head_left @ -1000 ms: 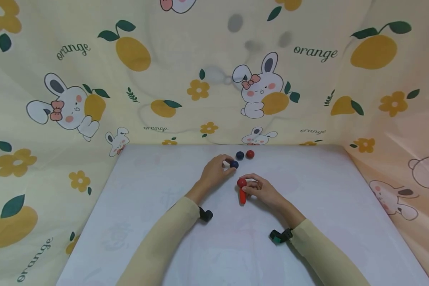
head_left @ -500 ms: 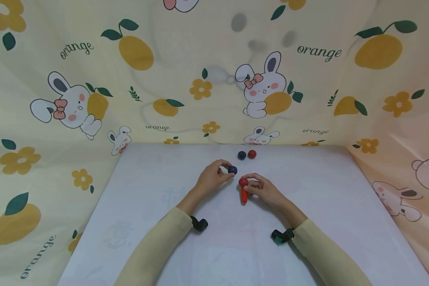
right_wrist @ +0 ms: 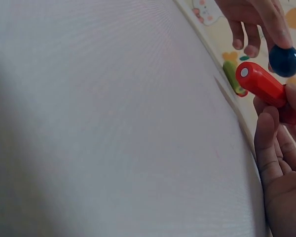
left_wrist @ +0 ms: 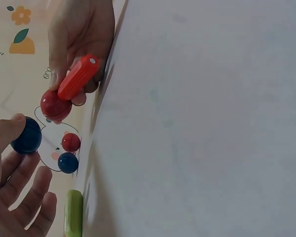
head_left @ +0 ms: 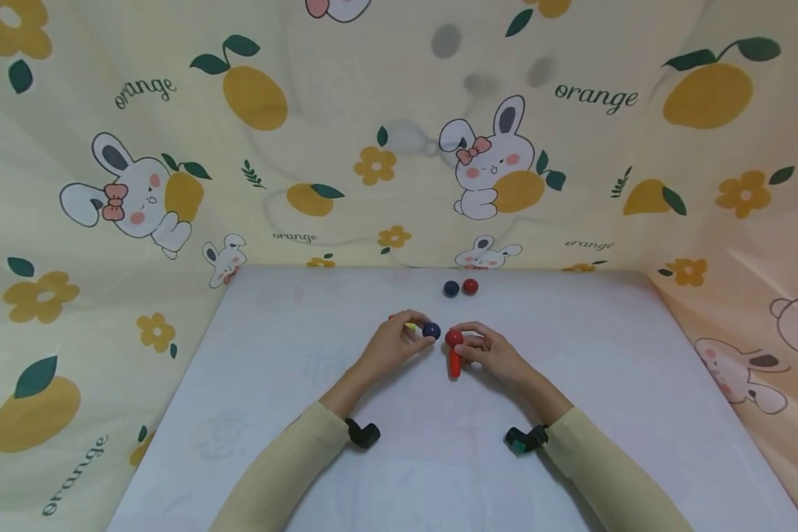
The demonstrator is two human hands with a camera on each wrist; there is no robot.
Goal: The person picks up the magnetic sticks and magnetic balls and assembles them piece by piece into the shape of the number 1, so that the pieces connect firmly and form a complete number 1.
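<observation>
My left hand [head_left: 387, 349] pinches a dark blue ball [head_left: 431, 331] between thumb and fingertips; its other fingers hang loose in the left wrist view. Just to the right, my right hand [head_left: 499, 360] grips a red ball [head_left: 454, 338] with a red rod [head_left: 455, 363] joined to it, pointing toward the near side. The rod's free end has a pale round dot, seen in the right wrist view. Blue ball and red ball are close together, with a small gap in the head view. A yellow-green rod [left_wrist: 74, 213] lies beyond my left hand, mostly hidden by it in the head view.
Farther back on the white table [head_left: 292, 414] sit another dark blue ball [head_left: 451, 289] and another red ball [head_left: 470, 286], side by side. A printed cloth [head_left: 346, 96] stands behind the table's back edge and along both sides.
My left hand has drawn the blue ball back from near the rear balls, closer to the right hand. A yellow-green rod now shows behind the left hand. The right hand has barely moved.
</observation>
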